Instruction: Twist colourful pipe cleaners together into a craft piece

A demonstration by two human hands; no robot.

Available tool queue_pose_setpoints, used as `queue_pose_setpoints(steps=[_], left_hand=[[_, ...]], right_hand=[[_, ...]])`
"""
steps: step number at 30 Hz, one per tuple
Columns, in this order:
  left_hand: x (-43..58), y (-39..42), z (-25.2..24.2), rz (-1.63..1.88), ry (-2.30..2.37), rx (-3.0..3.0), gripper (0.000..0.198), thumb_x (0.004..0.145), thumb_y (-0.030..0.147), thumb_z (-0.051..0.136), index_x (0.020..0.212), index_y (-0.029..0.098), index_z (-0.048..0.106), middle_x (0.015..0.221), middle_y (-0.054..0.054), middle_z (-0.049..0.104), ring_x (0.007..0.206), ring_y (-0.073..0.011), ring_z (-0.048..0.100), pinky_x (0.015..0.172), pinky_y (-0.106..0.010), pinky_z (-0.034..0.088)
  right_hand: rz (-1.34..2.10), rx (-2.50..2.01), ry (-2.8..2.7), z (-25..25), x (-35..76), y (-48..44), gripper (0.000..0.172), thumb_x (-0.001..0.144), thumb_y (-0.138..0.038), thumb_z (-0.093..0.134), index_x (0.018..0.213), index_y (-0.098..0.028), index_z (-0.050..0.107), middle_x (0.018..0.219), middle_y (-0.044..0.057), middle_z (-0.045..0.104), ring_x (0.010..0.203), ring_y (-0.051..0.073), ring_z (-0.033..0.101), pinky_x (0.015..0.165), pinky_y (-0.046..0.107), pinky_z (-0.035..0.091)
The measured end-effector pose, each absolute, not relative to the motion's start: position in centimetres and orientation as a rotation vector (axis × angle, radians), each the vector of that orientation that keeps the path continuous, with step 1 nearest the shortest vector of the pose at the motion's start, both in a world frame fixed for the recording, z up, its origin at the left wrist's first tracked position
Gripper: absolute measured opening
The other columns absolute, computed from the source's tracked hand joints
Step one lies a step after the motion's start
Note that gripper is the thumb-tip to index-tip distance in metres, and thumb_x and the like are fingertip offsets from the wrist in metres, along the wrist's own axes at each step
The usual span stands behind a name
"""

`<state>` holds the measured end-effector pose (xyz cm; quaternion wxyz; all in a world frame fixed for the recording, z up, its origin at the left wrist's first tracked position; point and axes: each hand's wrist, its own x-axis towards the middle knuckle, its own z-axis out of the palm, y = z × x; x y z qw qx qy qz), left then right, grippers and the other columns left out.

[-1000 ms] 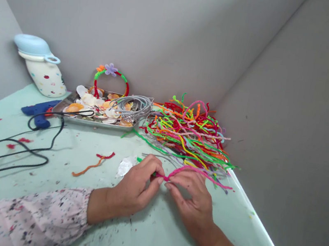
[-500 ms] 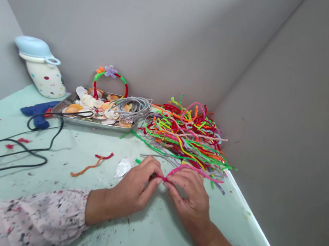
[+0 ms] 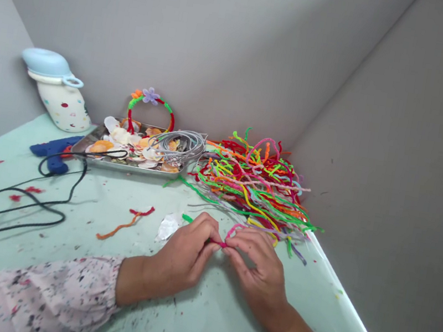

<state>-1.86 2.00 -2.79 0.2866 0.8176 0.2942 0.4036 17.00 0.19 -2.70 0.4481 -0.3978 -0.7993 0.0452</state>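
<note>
My left hand (image 3: 186, 253) is closed in a pinch, thumb against forefinger, on a deep pink pipe cleaner (image 3: 222, 243). Just to its right, my right hand (image 3: 261, 270) pinches the same pipe cleaner, with the fingertips of both hands nearly meeting. A lighter pink stretch (image 3: 233, 228) of it curves up over my right fingertips. A green fuzzy tip (image 3: 187, 218) pokes out behind my left hand; whether it joins the pink piece is hidden. Behind the hands, a thin grey wire (image 3: 204, 205) runs along the table.
A heap of coloured pipe cleaners (image 3: 256, 185) lies behind my hands. Left of it, a metal tray (image 3: 132, 169) holds shells, coiled wire (image 3: 182, 146) and a flowered ring (image 3: 173, 119). Farther left are a blue glue gun (image 3: 54, 148), a black cord (image 3: 17, 205) and a bottle (image 3: 63, 101).
The loose pink end that stretched rightward over my right hand now shows only as a short curve at the fingertips. Both hands keep their pinch; the view has shifted slightly.
</note>
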Motion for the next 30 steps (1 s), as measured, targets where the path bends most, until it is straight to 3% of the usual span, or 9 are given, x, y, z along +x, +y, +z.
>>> queue_pose_setpoints(steps=[30], left_hand=[[-1.98, 1.88, -2.97, 1.046, 0.775, 2.292, 0.007, 0.092, 0.015, 0.043, 0.095, 0.018, 0.049, 0.095, -0.008, 0.053, 0.089, -0.0191, 0.051, 0.076, -0.033, 0.045]], right_hand=[[0.222, -1.112, -2.064, -2.16, 16.93, -0.33, 0.006, 0.091, -0.021, 0.052, 0.088, -0.022, 0.057, 0.087, 0.003, 0.061, 0.087, 0.02, 0.056, 0.082, 0.038, 0.042]])
